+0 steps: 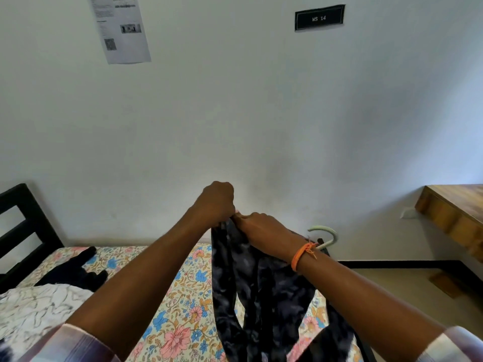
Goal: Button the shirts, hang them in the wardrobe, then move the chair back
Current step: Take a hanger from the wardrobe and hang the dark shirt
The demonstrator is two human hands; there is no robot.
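Dark patterned shirt (pixel 261 283) hung above the floral bed (pixel 180 309), pinched at its top edge by both hands. Left hand (pixel 218 201) and right hand (pixel 261 231) met there, fingers closed on the cloth. Beside the shirt a pale hanger (pixel 328 236) showed.

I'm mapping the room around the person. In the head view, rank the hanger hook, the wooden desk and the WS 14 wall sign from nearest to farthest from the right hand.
1. Hanger hook, just right of the right hand, behind the wrist.
2. Wooden desk, at the far right edge.
3. WS 14 sign, high on the wall above.
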